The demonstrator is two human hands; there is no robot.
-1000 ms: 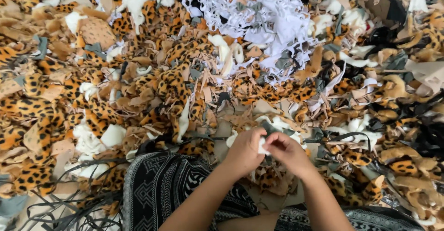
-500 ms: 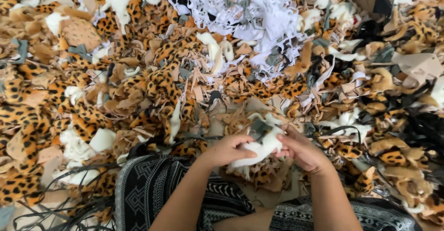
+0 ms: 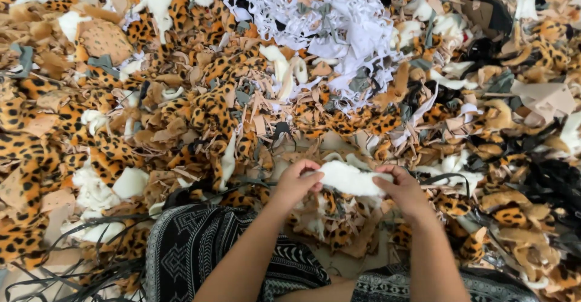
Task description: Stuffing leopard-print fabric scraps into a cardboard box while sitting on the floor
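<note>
Nearest the camera, under both forearms, lie the person's legs in black-and-white patterned trousers point(image 3: 206, 259). Just above them the left hand point(image 3: 296, 184) and the right hand point(image 3: 404, 190) are held a little apart at the same height, and a piece of white fleecy fabric point(image 3: 351, 180) is stretched between them. The left hand has its fingers and thumb pinched shut on the left end of that piece, while the right hand's fingers and thumb are clamped on its right end, so the piece hangs clear of the heap beneath. Directly below the two hands sits a small mound of leopard-print and tan scraps point(image 3: 339, 223). To the left of the left hand, thin dark strips point(image 3: 78, 265) trail over the scraps, and white fluffy pieces point(image 3: 97, 190) lie among orange leopard-print scraps point(image 3: 36, 157). To the right of the right hand, black fabric scraps point(image 3: 551, 184) show among more spotted bits. Beyond the hands the heap of tan and spotted offcuts point(image 3: 212, 108) spreads on in every direction. Farthest off, well beyond the hands, a tangle of white ragged strips point(image 3: 339, 29) lies on top of the heap.
</note>
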